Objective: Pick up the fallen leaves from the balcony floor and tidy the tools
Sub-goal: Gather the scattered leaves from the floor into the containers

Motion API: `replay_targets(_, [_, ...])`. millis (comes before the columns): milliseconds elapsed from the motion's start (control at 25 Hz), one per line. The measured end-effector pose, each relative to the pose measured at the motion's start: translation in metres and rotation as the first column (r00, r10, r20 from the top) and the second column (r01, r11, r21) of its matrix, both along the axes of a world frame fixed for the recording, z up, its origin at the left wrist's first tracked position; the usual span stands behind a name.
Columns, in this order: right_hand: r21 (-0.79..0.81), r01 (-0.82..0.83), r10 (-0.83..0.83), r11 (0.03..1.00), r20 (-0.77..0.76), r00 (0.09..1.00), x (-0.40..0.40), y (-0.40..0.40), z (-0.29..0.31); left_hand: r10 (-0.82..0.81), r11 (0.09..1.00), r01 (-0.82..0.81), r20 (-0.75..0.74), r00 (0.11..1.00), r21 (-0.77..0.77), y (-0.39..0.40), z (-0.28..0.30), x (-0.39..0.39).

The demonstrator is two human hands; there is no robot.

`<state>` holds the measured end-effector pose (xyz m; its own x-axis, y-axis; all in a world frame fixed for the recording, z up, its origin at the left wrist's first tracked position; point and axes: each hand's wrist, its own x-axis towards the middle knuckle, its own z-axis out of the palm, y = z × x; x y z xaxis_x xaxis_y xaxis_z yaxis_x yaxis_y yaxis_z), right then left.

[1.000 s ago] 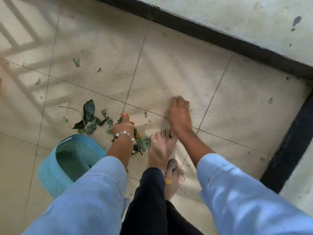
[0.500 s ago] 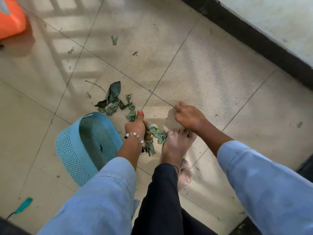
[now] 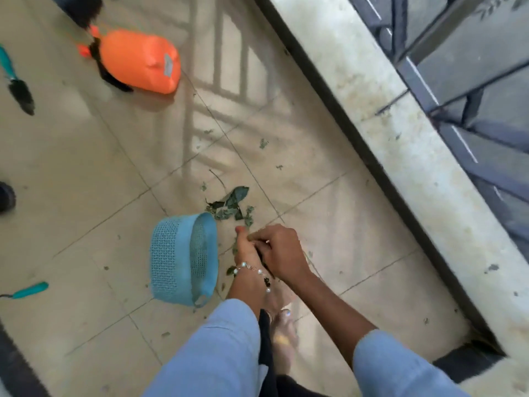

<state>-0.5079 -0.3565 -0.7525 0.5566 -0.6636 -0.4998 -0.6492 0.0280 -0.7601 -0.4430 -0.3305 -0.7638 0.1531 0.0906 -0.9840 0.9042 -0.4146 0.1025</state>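
Note:
My left hand, with a bead bracelet at the wrist, and my right hand are pressed together low over the tiled floor. They grip a bunch of green leaves between them; the bunch is mostly hidden by the fingers. A loose pile of fallen leaves lies on the floor just beyond my hands. A blue mesh basket lies on its side directly left of my left hand, its opening facing the hands. Small leaf bits dot the tiles further out.
An orange bag sits at the far left. A teal-handled trowel and another teal-handled tool lie at the left edge. A concrete ledge with a metal railing runs along the right. My bare feet stand below my hands.
My right hand has come left from the floor and closed against my left hand over the leaves. The view has swung, bringing the orange bag, tools and railing into sight.

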Motion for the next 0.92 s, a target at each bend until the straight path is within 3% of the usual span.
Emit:
replay_targets(80, [-0.068,-0.419,0.412,0.905,-0.098,0.906,0.016,-0.022,0.015,0.081,0.996,-0.081,-0.027,0.996,-0.021,-0.007,0.017,0.019])
replay_targets(200, [-0.023,-0.658,0.651,0.753,-0.117,0.75,0.042,-0.046,0.021,0.241,0.969,-0.241,0.008,0.97,-0.048,-0.014,0.024,0.055])
replay_targets(240, [0.079,-0.616,0.62,0.784,-0.053,0.783,0.048,-0.055,0.022,0.265,0.964,-0.265,0.045,0.963,-0.008,-0.011,0.014,0.064])
replay_targets(320, [0.447,-0.326,0.313,0.833,0.103,0.944,0.06,-0.07,0.014,0.263,0.958,-0.275,0.135,0.955,0.082,0.001,-0.007,0.074])
replay_targets(360, [0.525,-0.192,0.184,0.829,0.068,0.981,0.065,-0.077,0.004,0.251,0.957,-0.273,0.189,0.949,0.102,0.006,-0.015,0.077])
replay_targets(400, [0.457,-0.199,0.232,0.867,-0.017,0.973,0.075,-0.083,-0.015,0.234,0.955,-0.266,0.221,0.947,0.128,0.013,-0.023,0.08])
replay_targets(440, [0.295,-0.33,0.379,0.897,-0.129,0.916,0.082,-0.086,-0.039,0.208,0.955,-0.249,0.235,0.949,0.159,0.022,-0.031,0.081])
replay_targets(480, [0.157,-0.501,0.525,0.851,-0.245,0.815,0.09,-0.086,-0.058,0.171,0.956,-0.218,0.231,0.958,0.196,0.031,-0.039,0.08])
replay_targets(560, [0.068,-0.718,0.685,0.692,-0.373,0.625,0.109,-0.081,-0.093,0.12,0.949,-0.17,0.194,0.974,0.266,0.058,-0.062,0.071])
replay_targets(680, [-0.009,-0.848,0.775,0.529,-0.402,0.488,0.144,-0.069,-0.133,0.119,0.938,-0.152,0.122,0.985,0.312,0.091,-0.102,0.048])
replay_targets(840, [-0.047,-0.979,0.821,0.197,-0.537,0.191,0.177,-0.042,-0.192,0.245,0.906,-0.278,0.139,0.959,0.32,0.108,-0.146,0.027])
replay_targets(880, [-0.114,-0.983,0.802,0.141,-0.57,0.181,0.174,-0.036,-0.204,0.297,0.896,-0.326,0.14,0.945,0.302,0.111,-0.157,0.023])
replay_targets(920, [-0.256,-0.962,0.799,0.098,-0.555,0.229,0.171,-0.032,-0.214,0.347,0.882,-0.373,0.14,0.927,0.288,0.112,-0.164,0.02])
